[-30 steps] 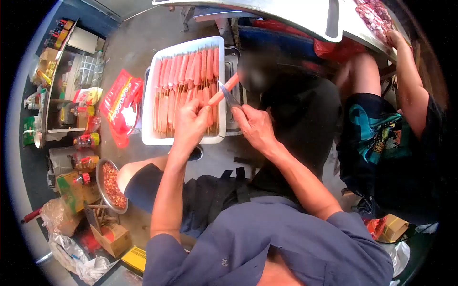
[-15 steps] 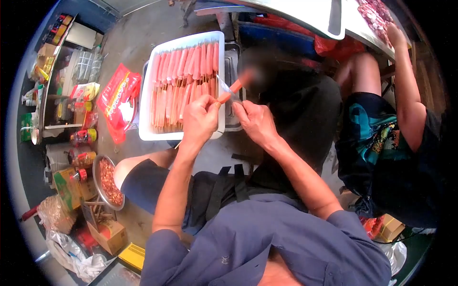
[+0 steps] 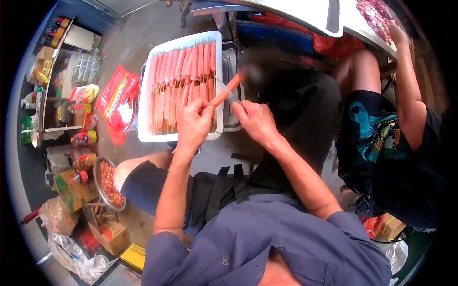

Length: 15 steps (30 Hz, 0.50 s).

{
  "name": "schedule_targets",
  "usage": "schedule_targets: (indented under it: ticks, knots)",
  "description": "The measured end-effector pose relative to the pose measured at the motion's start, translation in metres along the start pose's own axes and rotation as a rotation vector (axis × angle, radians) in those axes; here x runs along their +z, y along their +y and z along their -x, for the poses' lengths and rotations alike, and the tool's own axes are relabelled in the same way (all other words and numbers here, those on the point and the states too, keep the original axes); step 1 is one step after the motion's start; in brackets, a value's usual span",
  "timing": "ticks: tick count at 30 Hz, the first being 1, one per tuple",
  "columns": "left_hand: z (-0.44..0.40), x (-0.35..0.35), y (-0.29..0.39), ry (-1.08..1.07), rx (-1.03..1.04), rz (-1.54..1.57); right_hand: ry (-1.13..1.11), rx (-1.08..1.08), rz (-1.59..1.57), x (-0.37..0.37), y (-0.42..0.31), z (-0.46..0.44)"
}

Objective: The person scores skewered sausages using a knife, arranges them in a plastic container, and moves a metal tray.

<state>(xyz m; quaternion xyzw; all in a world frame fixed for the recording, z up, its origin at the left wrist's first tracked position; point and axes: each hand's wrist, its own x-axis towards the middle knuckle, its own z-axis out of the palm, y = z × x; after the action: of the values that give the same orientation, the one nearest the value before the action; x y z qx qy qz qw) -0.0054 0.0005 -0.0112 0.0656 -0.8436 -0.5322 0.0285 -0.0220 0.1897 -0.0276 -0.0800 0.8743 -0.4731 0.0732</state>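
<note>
Risking, by my judgement: a nicked left thumb or a sausage (image 3: 219, 98) severed outright, should the round, smooth skin roll under the knife (image 3: 221, 87) or my push run too deep. Left hand (image 3: 193, 123), one: thumb and fingers pinched together on the sausage's near end, which is held slanting above the right edge of the white tray (image 3: 155, 137) of skewered sausages (image 3: 183, 64). Right hand (image 3: 257, 120), one: fingers curled closed about the knife's handle, blade across the sausage.

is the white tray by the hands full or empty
Mostly full: skewered sausages lie side by side in two rows across the white tray.
</note>
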Motion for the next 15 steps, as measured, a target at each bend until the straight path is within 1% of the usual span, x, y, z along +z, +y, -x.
schedule_targets:
  ticks: [1,3,4,5,6,10,12,14,15]
  knots:
    - [-0.002,-0.001,0.001,-0.001,0.005,0.001,0.005,-0.002,0.001,-0.002,-0.001,-0.002]
    - [0.001,-0.005,0.005,-0.018,-0.014,-0.062,0.071,0.203,-0.164,-0.005,-0.003,-0.005]
    - [0.003,-0.007,0.008,-0.018,-0.017,-0.064,0.094,0.138,-0.094,-0.008,-0.006,-0.005]
    - [0.004,-0.009,0.012,-0.043,-0.044,-0.054,0.092,0.139,-0.096,-0.005,-0.003,-0.005]
    - [0.004,-0.010,0.015,-0.067,-0.070,-0.043,0.049,0.132,-0.104,-0.001,0.000,-0.007]
    - [0.005,-0.014,0.020,-0.045,-0.045,-0.035,-0.086,0.120,-0.125,-0.001,0.004,-0.009]
    - [0.003,-0.014,0.019,-0.012,-0.012,-0.025,-0.082,0.093,-0.076,-0.004,0.002,-0.009]
    - [0.006,-0.016,0.014,-0.015,-0.031,-0.054,-0.076,0.072,-0.026,-0.004,0.002,-0.006]
    - [0.006,-0.016,0.016,-0.020,-0.047,-0.084,-0.021,0.043,0.010,-0.001,0.002,-0.004]
